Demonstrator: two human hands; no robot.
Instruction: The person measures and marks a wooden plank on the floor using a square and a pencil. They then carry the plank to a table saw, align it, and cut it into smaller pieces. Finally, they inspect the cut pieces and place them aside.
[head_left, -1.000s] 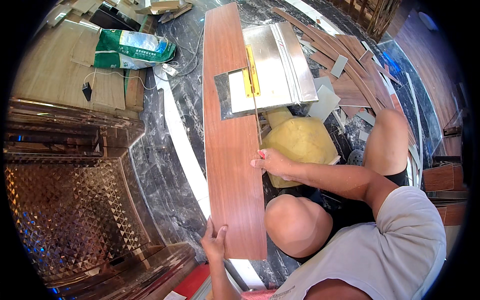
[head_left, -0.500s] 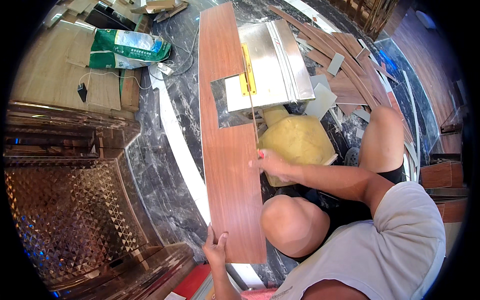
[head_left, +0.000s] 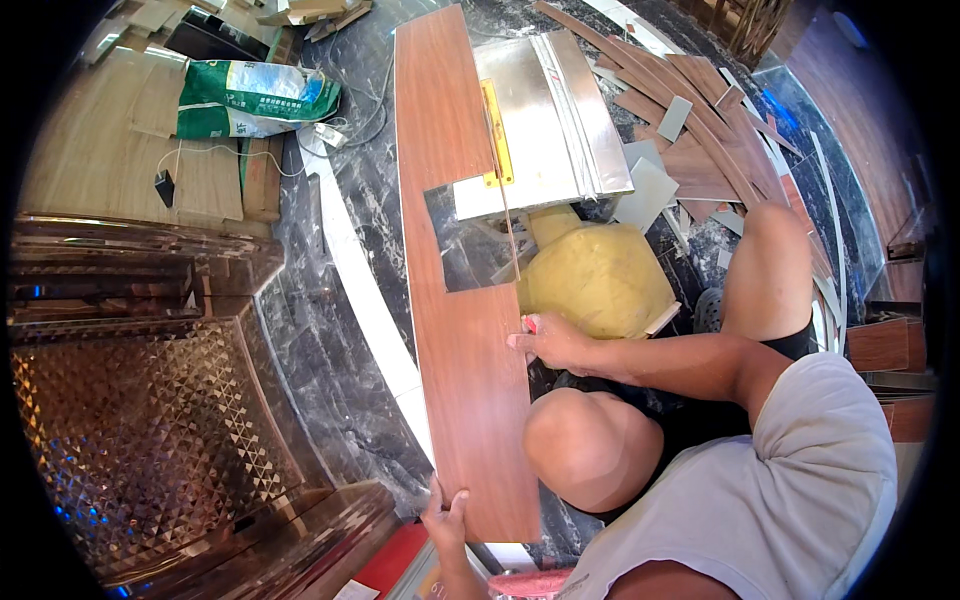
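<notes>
A long reddish-brown wood-grain plank [head_left: 475, 400] lies lengthwise before me, with a rectangular cutout in its middle. Along the cutout's right side runs a thin strip [head_left: 511, 235]; whether it belongs to the plank, I cannot tell. My left hand [head_left: 446, 515] grips the near left edge, its thumb on top. At the right edge, below the cutout, is my closed right hand [head_left: 555, 342], its thumb against the plank. A small red thing [head_left: 530, 323] shows between its fingers, mostly hidden. A yellow flat tool [head_left: 497, 135] lies by the plank's far right edge.
A silvery metal-faced panel [head_left: 550, 110] extends beneath the plank, beside a lumpy yellow block [head_left: 595, 280]. Wood-grain offcuts [head_left: 690, 130] are scattered at right. A green-and-white bag [head_left: 255, 98] lies at far left, with a cable [head_left: 230, 150] near it. My knee [head_left: 590, 450] is close to the plank.
The plank and its cutout have shifted toward me. Both hands have moved slightly nearer along with it, and more of the floor shows through the cutout.
</notes>
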